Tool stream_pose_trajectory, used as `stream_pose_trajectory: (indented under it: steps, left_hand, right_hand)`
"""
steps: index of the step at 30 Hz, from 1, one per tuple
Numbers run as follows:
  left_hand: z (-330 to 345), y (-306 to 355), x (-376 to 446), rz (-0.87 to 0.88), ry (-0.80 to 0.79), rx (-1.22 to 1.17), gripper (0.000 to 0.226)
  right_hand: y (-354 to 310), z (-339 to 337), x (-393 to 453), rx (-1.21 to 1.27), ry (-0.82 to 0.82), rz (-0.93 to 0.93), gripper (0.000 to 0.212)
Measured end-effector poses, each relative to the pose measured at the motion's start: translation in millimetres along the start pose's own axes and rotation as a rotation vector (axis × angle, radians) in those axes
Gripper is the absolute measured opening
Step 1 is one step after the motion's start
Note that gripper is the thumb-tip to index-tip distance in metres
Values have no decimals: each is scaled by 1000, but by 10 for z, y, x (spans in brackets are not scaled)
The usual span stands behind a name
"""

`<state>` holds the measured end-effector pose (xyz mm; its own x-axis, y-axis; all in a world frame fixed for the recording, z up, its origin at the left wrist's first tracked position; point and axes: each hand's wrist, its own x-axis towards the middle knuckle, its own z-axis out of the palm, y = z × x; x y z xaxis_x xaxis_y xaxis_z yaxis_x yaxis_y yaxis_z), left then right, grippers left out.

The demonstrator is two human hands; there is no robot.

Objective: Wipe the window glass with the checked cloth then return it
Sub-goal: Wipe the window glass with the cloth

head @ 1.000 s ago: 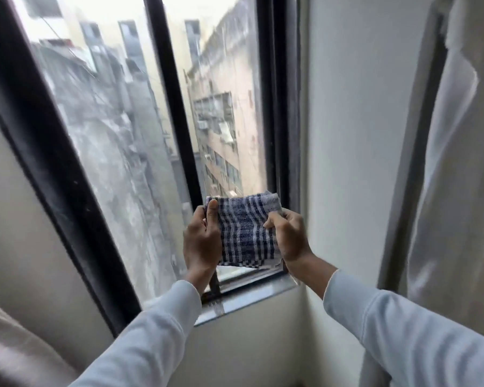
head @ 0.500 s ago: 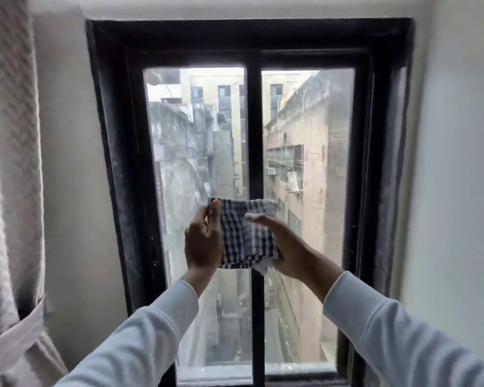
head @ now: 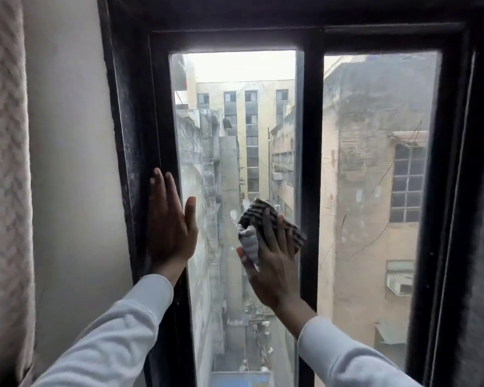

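Observation:
The window glass [head: 235,107] of the left pane is dusty and streaked, set in a black frame [head: 140,135]. My right hand [head: 274,263] presses the blue-and-white checked cloth [head: 256,216] flat against the lower middle of that pane, fingers spread over it, part of the cloth bunched under my thumb. My left hand [head: 169,224] lies flat and open on the frame's left upright, its thumb reaching over the glass edge. It holds nothing.
A black centre bar [head: 309,163] divides the left pane from the right pane [head: 374,163]. A pale patterned curtain [head: 3,177] hangs at the far left beside the white wall [head: 68,163]. Buildings show outside.
My left hand has let go of the cloth and moved left onto the frame. My right hand now holds the cloth alone against the left pane. The view has moved closer and left.

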<state>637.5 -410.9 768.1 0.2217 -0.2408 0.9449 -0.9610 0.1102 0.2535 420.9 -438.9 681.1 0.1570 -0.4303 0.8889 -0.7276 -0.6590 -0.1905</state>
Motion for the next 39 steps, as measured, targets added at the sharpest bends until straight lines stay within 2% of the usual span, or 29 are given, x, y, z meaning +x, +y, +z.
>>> stream_pose_trajectory:
  steps: [2,5,6,8,10,11,12,14,16,17,18,20,22,23,24,26,28,29,30,32,34,35,36,37,39]
  left_hand:
    - [37,-113,-24,18,-44,-28,72]
    - [50,-132,-12,22,-44,-15,72]
    - [51,-125,-15,22,-44,-14,71]
    - [57,-133,-29,33,-35,-31,72]
    - [65,-155,-22,40,-26,-62,74]
    - [73,-159,-18,39,-31,-72,75]
    - [86,-157,-17,38,-37,-76,75]
    - [107,-160,-15,37,-29,-57,76]
    - [126,-178,-13,43,-11,-44,76]
    - [137,-191,-17,52,-6,-47,76]
    - [151,-209,-20,63,-2,-53,76]
    - [174,-247,-16,73,8,-65,75]
    - [179,-253,-23,70,-1,-84,76]
    - [180,-249,-24,68,-9,-89,76]
    - [177,-247,-21,64,-18,-87,77]
    - [161,-251,-11,56,-28,-76,78]
    - [155,-257,-14,68,-34,-80,78]
    - [162,-261,-19,75,-37,-91,79]
    - [160,-264,-25,74,-41,-107,80]
    - [151,-266,-28,69,-50,-133,83]
    - [144,-268,-40,68,-60,-143,86]
    - [136,-263,-34,66,-64,-139,88]
    - [126,-256,-23,64,-70,-134,90]
    - [111,-249,-18,61,-78,-136,92]
    - [89,-235,-21,57,-90,-148,96]
  right_hand:
    - [-8,316,-192,-144,-93,-152,73]
    - [-113,452,182,-325,-18,-422,69]
    - [-155,390,428,-347,48,-416,69]
    - [-108,263,769,-265,199,-223,67]
    - [54,236,641,-171,311,-19,69]
    - [117,272,415,-155,316,24,71]
    - [128,340,131,-159,265,7,73]
    - [30,515,-246,-250,71,-209,76]
    - [-5,524,-22,-335,-31,-464,75]
    - [-14,459,210,-372,-24,-514,74]
    - [3,382,410,-372,2,-486,73]
    - [135,286,551,-271,90,-260,75]
    - [197,328,150,-193,141,-22,77]
    - [173,412,-152,-189,124,17,77]
    - [93,509,-422,-224,75,-36,77]
    - [-36,640,-536,-287,-50,-299,79]
    - [-115,576,-37,-362,-61,-518,80]
    - [-139,486,275,-385,-29,-529,81]
    - [-120,395,534,-371,29,-475,81]
    - [-13,305,694,-267,143,-210,79]
    - [-3,440,263,-194,184,56,77]
    - [-24,575,-93,-194,150,80,76]
    - [-76,702,-471,-239,84,0,75]
    - [-126,804,-791,-299,-6,-164,73]
    - [-129,841,-807,-369,-129,-477,70]
